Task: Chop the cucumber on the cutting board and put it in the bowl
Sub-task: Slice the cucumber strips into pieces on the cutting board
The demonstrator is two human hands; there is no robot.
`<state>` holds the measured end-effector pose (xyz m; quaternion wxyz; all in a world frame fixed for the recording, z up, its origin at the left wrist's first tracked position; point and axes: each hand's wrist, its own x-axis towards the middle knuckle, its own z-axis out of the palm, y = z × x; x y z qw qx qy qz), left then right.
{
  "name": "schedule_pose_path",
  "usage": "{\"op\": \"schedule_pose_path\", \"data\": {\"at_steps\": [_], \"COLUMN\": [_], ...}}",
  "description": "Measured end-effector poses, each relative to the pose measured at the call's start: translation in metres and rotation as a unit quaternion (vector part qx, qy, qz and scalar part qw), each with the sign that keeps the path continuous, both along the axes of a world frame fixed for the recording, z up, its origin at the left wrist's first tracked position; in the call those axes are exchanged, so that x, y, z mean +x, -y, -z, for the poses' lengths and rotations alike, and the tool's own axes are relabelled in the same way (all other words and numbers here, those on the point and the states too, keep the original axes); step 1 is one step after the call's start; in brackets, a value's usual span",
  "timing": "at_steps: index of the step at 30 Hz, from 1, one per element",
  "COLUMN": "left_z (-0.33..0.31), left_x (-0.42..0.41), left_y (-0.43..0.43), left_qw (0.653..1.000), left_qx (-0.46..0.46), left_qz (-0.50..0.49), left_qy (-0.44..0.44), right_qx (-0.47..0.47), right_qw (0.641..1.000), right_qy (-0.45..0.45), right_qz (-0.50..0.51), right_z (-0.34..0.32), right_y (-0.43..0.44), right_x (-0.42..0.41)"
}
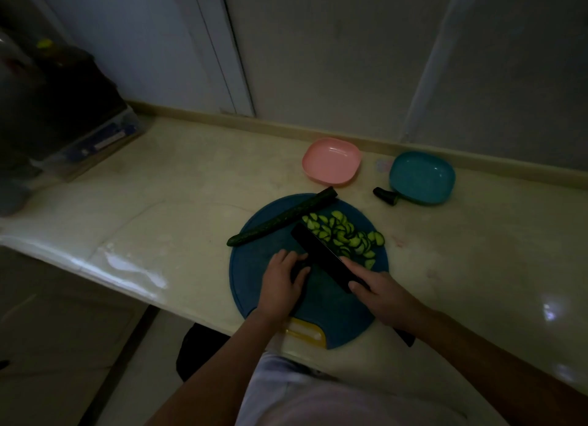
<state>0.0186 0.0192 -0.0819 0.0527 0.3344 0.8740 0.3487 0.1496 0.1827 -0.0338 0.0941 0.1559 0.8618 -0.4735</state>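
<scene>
A round blue cutting board lies on the counter near its front edge. A long cucumber half lies across the board's far left side. Several thin cucumber slices are piled on the board's right side. My right hand grips the handle of a black-bladed knife, index finger along the blade. My left hand holds down a short dark cucumber piece beside the blade; most of it is hidden under my fingers. A pink bowl and a teal bowl stand behind the board.
A cut cucumber end lies on the counter against the teal bowl. A dark appliance and a plastic box fill the far left corner. The counter's front edge runs diagonally; the floor lies below to the left. The scene is dim.
</scene>
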Motion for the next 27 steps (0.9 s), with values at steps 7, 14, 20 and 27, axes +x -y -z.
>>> {"op": "schedule_pose_path", "data": {"at_steps": [7,14,20,27], "left_z": [0.001,0.003,0.002,0.002], "left_x": [0.0,0.0,0.001,0.002], "left_y": [0.0,0.001,0.0,0.0], "left_qw": [1.0,1.0,1.0,1.0], "left_qx": [0.0,0.0,0.001,0.003], "left_qz": [-0.003,-0.007,-0.011,-0.01], "left_qy": [0.005,0.003,0.012,0.006], "right_qx": [0.014,0.01,0.017,0.007], "right_qw": [1.0,1.0,1.0,1.0], "right_qy": [0.003,0.017,-0.006,-0.012], "right_qz": [-0.005,-0.015,-0.006,0.015], "right_z": [0.002,0.007,0.013,0.017], "right_y": [0.002,0.008,0.012,0.007], "right_x": [-0.005,-0.015,-0.013,0.0]}}
